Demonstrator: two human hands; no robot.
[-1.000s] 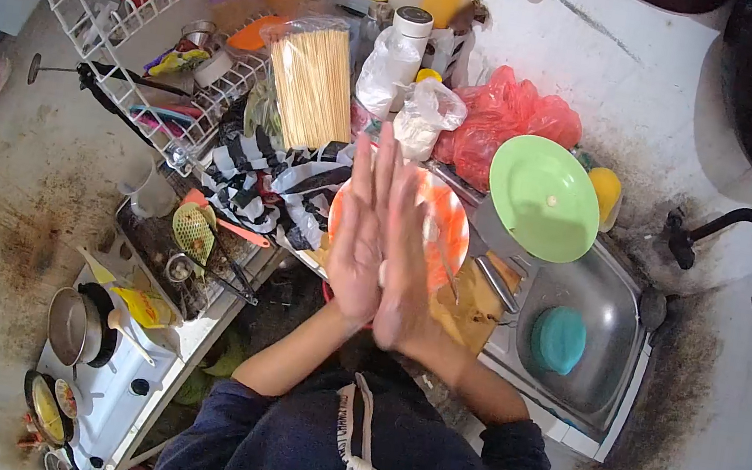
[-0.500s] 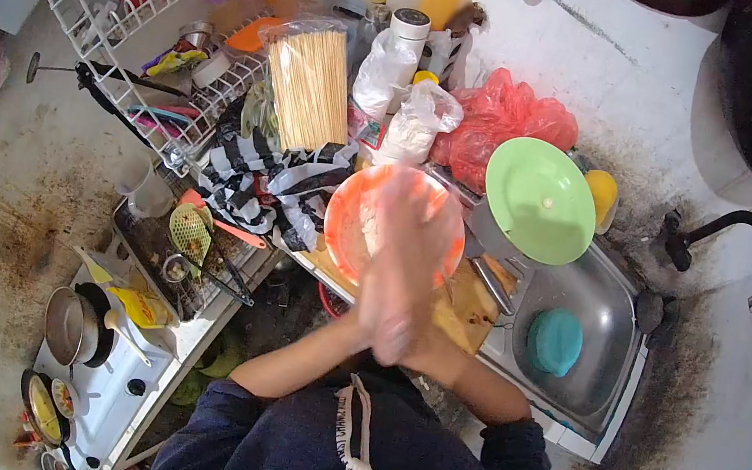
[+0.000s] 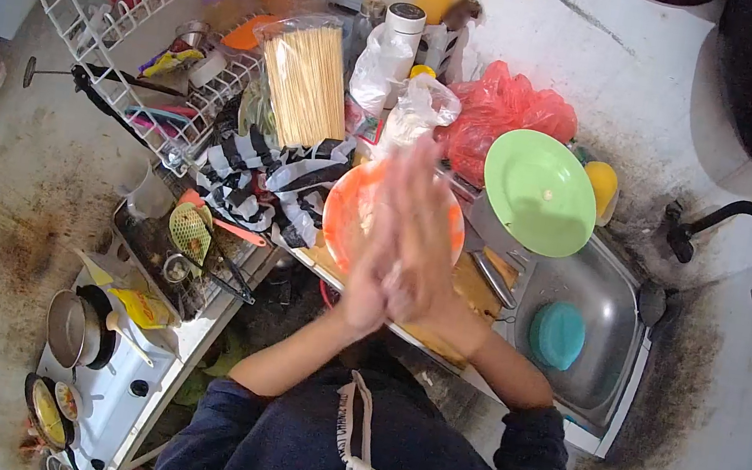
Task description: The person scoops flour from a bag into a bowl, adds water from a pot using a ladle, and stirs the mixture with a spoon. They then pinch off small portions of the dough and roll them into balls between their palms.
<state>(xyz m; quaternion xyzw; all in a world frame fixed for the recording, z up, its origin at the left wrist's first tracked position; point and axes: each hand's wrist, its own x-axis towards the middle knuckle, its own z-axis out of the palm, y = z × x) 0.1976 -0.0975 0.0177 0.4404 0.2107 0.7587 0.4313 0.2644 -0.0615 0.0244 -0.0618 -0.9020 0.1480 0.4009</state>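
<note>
My left hand (image 3: 368, 282) and my right hand (image 3: 421, 256) are pressed palm to palm, fingers extended and slightly blurred. Whatever lies between the palms is hidden. Beneath them is an orange-and-white bowl (image 3: 336, 221) with a pale, doughy or floury mass (image 3: 366, 211) inside, partly covered by my hands. To the right, a light green plate (image 3: 526, 175) carries one small pale lump (image 3: 547, 195) near its middle.
A metal sink (image 3: 611, 319) with a teal container (image 3: 557, 336) is at right. Behind the bowl stand a flour bag (image 3: 410, 116), wrapped skewers (image 3: 304, 83) and red plastic bags (image 3: 507, 104). A knife handle (image 3: 493, 279) lies beside the bowl; a stove (image 3: 114, 391) is lower left.
My hands have slid against each other: the fingers now point up side by side and both palms' edges show, where before one hand mostly covered the other. The view has shifted slightly.
</note>
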